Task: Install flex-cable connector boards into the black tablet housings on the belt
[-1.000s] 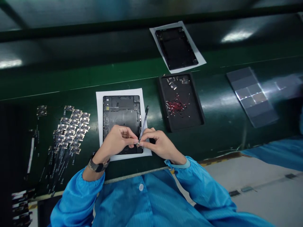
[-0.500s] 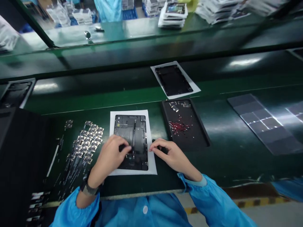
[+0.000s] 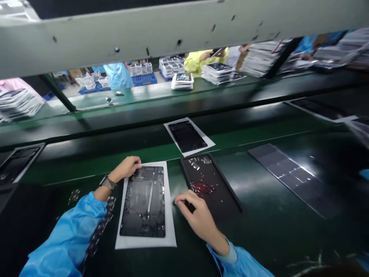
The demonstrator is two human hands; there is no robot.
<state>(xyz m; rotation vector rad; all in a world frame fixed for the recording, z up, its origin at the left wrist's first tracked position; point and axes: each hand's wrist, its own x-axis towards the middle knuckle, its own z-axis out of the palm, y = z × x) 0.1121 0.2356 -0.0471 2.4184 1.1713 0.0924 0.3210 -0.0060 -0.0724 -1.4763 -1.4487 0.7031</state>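
Black casing (image 3: 140,198) lies near and right of my left hand (image 3: 128,167); its grip I cannot tell. My right hand (image 3: 198,213), fingertips together, sits right of the casing.

The casing (image 3: 138,201) is black, the sheet (image 3: 145,242) white.

ok so the left arm (image 3: 65,234) is stretched way out front, left hand (image 3: 130,166) back-side up with its fingers bunched and curled, can't really see the tips. Right hand (image 3: 197,211) sits closer in to the body, thumb and index curving toward each other in a loose pinch, right wrist (image 3: 219,241) angled inward.
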